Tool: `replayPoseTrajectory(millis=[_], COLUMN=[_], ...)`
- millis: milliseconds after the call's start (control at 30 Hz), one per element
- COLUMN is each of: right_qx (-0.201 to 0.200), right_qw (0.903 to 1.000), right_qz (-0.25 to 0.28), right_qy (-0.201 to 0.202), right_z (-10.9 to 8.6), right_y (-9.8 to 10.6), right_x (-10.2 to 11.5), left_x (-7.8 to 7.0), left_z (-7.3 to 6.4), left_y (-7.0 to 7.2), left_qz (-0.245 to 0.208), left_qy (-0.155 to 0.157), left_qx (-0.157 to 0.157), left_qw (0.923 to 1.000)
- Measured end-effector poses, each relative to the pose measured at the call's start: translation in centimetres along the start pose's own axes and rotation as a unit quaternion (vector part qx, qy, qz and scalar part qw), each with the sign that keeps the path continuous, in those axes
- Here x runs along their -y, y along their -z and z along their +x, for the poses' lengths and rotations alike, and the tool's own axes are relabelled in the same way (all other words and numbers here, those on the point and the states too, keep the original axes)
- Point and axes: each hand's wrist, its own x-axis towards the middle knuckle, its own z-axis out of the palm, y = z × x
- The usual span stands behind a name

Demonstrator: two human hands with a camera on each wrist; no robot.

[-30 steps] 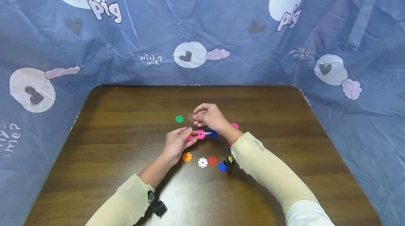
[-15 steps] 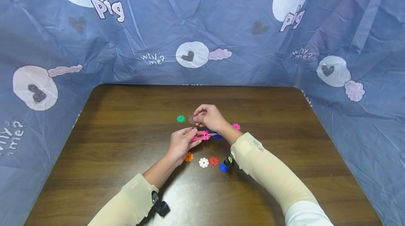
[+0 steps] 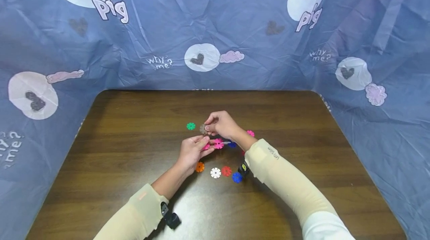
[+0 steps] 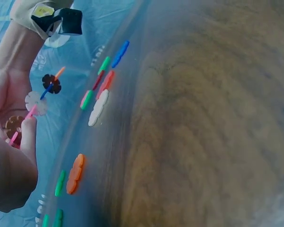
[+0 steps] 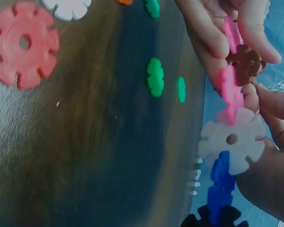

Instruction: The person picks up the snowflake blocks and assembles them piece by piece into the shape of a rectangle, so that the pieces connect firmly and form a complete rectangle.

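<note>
My left hand (image 3: 192,152) pinches one end of a chain of notched plastic discs, at a pink disc (image 5: 233,35). Along the chain follow a brown disc (image 5: 246,65), another pink disc (image 3: 218,143), a translucent white disc (image 5: 232,139), a blue disc (image 5: 221,184) and a black disc (image 4: 51,83). An orange disc (image 4: 60,72) sticks out at its far end. Above the left fingertips, my right hand (image 3: 221,125) pinches a brownish disc (image 3: 202,128) between thumb and fingertips. Its lower edge sits close to the left thumb and fingers, which partly hide the held pink disc.
On the wooden table (image 3: 134,120) lie a green disc (image 3: 190,126), an orange one (image 3: 199,167), a white one (image 3: 215,173), a red one (image 3: 226,171) and a blue one (image 3: 237,177). A loose pink disc (image 3: 250,133) lies beyond the right wrist. A printed blue cloth (image 3: 262,75) surrounds the table.
The left hand and the chain have shifted slightly right. The brownish disc in the right hand has come down a little towards the left fingertips. The loose discs have stayed put.
</note>
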Motion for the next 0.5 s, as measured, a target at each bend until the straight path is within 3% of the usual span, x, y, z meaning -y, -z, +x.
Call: replayPoseTrajectory(millis=[200,333,400,500], right_qx=[0.009,0.007,-0.001,-0.031], right_qw=[0.9996,0.9951,0.9849,0.9570], right_qz=[-0.025,-0.096,-0.167,-0.270], right_qy=[0.010,0.025,0.045,0.102], right_z=[0.1,-0.2,-0.6,-1.8], right_y=[0.1,0.7,1.0,0.9], right_x=[-0.1,0.2,0.4,0.5], left_x=[-0.4,-0.9,-1.2,-1.4], left_z=[0.1,0.5,0.8,1.0], left_y=[0.0,0.1,0.3,0.6], left_qz=[0.001,0.018,0.026,0.030], left_qy=[0.018,0.031,0.039,0.055], left_qx=[0.013,0.031,0.031,0.021], left_qw=[0.9998,0.9989,0.9984,0.9978])
